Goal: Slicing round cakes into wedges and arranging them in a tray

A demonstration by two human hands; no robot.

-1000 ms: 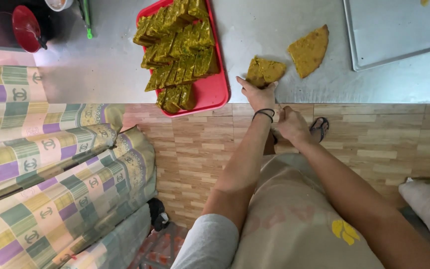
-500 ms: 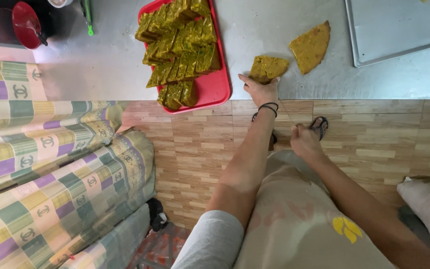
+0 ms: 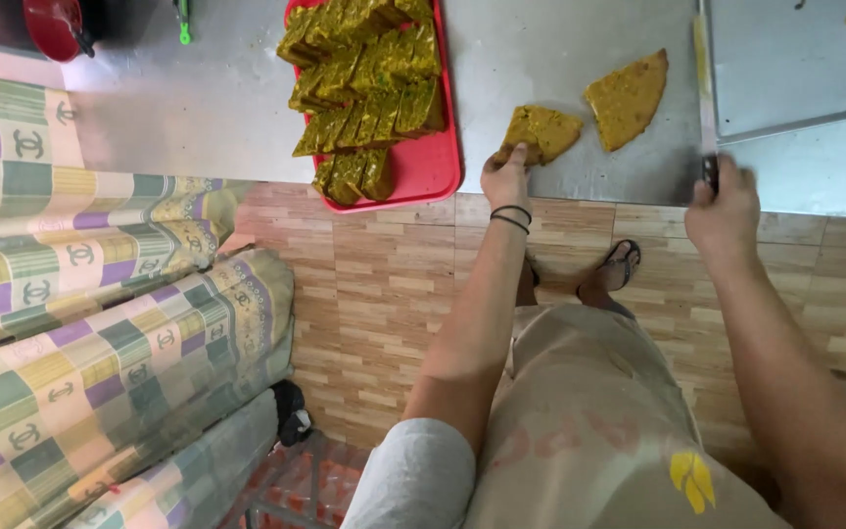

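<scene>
Cutting step, 1 wedge set. My left hand [image 3: 506, 176] presses curled fingers on the nearer yellow-green cake wedge [image 3: 540, 132] at the steel table's [image 3: 198, 108] edge; my right hand [image 3: 727, 211] is closed around the knife [image 3: 705, 93] handle. Next, I judge, the blade must line up over that wedge.
</scene>
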